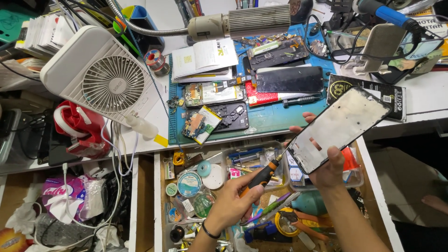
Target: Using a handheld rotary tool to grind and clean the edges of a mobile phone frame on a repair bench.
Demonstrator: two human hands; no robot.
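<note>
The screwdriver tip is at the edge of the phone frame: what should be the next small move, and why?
Probably seat the tip more firmly at the frame's lower corner before turning. The left hand holds the orange-and-black screwdriver at an angle, its tip just meeting the phone frame, which the right hand holds tilted in the air above the open drawer, so a slip seems possible.

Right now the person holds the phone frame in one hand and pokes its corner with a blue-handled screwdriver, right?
Not quite: in the head view the screwdriver in the left hand has an orange and black handle, not blue. The right hand does hold the phone frame.
</note>
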